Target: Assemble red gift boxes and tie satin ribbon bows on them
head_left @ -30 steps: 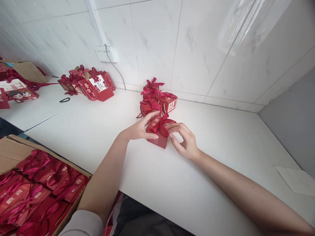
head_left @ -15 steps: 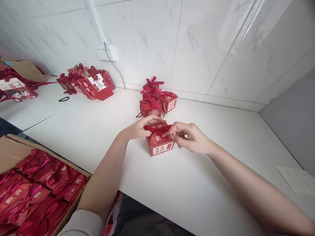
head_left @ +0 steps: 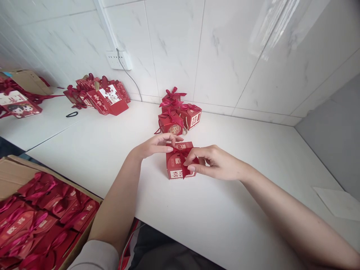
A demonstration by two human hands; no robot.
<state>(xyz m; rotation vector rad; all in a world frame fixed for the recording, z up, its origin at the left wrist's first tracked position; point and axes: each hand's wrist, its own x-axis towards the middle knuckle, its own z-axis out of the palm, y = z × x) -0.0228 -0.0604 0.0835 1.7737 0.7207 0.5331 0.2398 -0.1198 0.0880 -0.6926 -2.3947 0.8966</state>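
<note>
A small red gift box (head_left: 176, 170) with white characters stands on the white table (head_left: 197, 217) in the middle of the view. My left hand (head_left: 153, 144) rests its fingertips on the box's top left edge, pinching there. My right hand (head_left: 209, 161) pinches the dark red ribbon (head_left: 184, 168) hanging over the box's front. Just behind stand several finished red boxes with ribbon bows (head_left: 180, 112), close to the wall.
A cardboard carton (head_left: 36, 217) of flat red boxes and ribbons sits at the lower left. More red boxes (head_left: 101, 95) lie at the back left under a wall socket (head_left: 118, 60). A black loop (head_left: 71, 114) lies on the table. White paper (head_left: 337, 204) lies at the right.
The box has been turned so its printed front faces me and has shifted slightly nearer. My right hand now pulls the ribbon down over the front; my left stays on top.
</note>
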